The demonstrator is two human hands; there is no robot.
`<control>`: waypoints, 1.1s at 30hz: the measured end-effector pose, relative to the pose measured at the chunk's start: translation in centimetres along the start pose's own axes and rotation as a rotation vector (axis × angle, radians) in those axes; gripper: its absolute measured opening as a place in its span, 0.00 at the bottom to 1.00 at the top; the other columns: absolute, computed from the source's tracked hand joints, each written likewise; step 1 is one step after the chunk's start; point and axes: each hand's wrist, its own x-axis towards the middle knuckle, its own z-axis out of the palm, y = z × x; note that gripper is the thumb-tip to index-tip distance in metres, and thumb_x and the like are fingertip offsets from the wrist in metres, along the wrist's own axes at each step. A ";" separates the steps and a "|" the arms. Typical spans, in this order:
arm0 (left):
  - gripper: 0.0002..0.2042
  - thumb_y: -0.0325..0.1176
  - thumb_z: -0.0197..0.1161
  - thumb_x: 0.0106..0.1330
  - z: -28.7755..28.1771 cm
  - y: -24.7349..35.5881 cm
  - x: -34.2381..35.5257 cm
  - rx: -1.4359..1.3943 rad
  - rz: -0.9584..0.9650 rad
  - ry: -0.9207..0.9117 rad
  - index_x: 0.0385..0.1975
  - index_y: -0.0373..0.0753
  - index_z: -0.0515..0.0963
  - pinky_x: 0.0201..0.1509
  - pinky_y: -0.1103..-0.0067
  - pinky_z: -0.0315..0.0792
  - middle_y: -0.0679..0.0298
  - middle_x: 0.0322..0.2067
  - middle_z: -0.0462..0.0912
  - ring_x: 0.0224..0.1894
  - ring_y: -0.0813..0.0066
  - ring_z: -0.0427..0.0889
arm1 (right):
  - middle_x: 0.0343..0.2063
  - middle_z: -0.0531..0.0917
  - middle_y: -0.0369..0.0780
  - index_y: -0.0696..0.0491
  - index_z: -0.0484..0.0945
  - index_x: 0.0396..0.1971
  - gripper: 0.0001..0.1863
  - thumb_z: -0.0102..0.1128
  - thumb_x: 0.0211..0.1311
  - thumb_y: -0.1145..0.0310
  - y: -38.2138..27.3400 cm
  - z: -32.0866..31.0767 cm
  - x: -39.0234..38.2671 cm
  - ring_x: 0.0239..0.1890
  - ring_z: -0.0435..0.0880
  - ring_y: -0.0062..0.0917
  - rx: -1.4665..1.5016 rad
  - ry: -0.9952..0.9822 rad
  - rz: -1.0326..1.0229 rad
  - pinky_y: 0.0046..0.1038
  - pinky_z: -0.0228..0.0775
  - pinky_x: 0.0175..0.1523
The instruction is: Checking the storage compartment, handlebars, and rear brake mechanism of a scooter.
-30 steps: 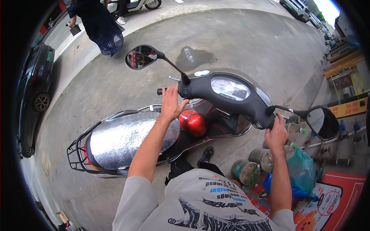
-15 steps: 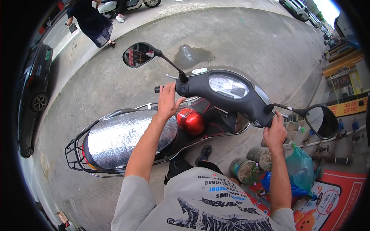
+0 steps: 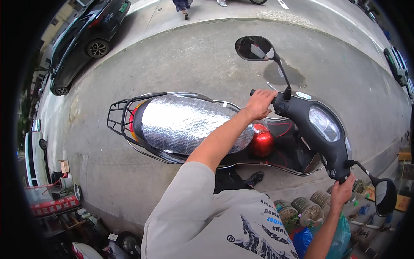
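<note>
Across in front of me stands a motor scooter [image 3: 297,108] with its black handlebar to the right. My left hand [image 3: 260,105] is closed over its left handlebar grip [image 3: 253,92], the brake lever just beyond the fingers. At the nearer end of the bar, my right hand [image 3: 342,192] is wrapped round the right grip, which it mostly hides. Silver foil sheeting [image 3: 185,123] covers the seat. A shiny red helmet [image 3: 261,140] sits at the front of the seat, partly behind my left forearm. Between the hands is the round-edged dashboard [image 3: 324,124].
Mirrors [image 3: 255,47] stick out from both handlebar ends. A black rear rack [image 3: 123,118] juts out behind. Several plant pots [image 3: 308,210] and plastic bags [image 3: 340,235] lie near my right arm. A dark car [image 3: 86,39] is parked far left; more scooters [image 3: 123,244] stand lower left.
My view has swung left, so the scooter appears further right and its rear and the dark car show more fully. The left hand now wraps its grip more closely; the right stays on its grip.
</note>
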 end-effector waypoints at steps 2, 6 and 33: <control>0.37 0.28 0.70 0.48 1.0 -1.2 1.4 0.000 -0.059 -0.098 0.62 0.41 0.64 0.67 0.65 0.62 0.56 0.61 0.70 0.64 0.56 0.68 | 0.57 0.72 0.54 0.60 0.61 0.63 0.37 0.60 0.49 0.78 4.1 2.6 -0.5 0.57 0.72 0.52 -0.031 0.092 -0.128 0.43 0.64 0.59; 0.35 0.29 0.67 0.51 1.8 -3.1 2.4 0.119 -0.120 -0.199 0.63 0.44 0.65 0.71 0.66 0.59 0.57 0.63 0.67 0.69 0.60 0.62 | 0.59 0.70 0.56 0.63 0.58 0.65 0.39 0.61 0.51 0.76 3.1 2.4 -0.1 0.59 0.71 0.50 -0.077 -0.135 -0.010 0.41 0.61 0.63; 0.24 0.36 0.71 0.44 1.5 -3.2 3.9 0.265 -0.077 -0.197 0.43 0.36 0.76 0.56 0.69 0.71 0.55 0.47 0.75 0.55 0.59 0.72 | 0.55 0.72 0.55 0.65 0.56 0.66 0.53 0.66 0.51 0.42 0.1 3.4 -1.2 0.57 0.70 0.48 -0.391 0.063 -0.057 0.45 0.62 0.57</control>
